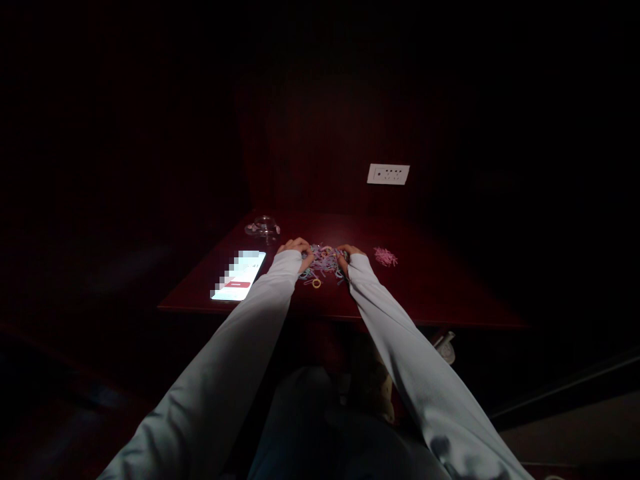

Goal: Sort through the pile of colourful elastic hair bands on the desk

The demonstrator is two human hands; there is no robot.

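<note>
A loose pile of thin pastel bands [324,260], mostly purple, green and pink, lies on the dark red table between my two hands. My left hand [299,248] rests at the pile's left side, its fingers curved and the thumb apart from them. At the right side, my right hand [349,255] touches the bands with bent, parted fingers. Neither hand visibly lifts anything; the fingertips are partly hidden among the bands. Just in front of the pile lies a small yellow ring [317,283]. A separate heap of pink bands [385,257] sits to the right of my right hand.
A phone with a lit screen [245,275] lies left of my left forearm. Behind it stands a clear container [265,225] with pinkish bits around it. A white power socket [389,174] is on the back wall. The table's front edge [320,317] runs under my forearms.
</note>
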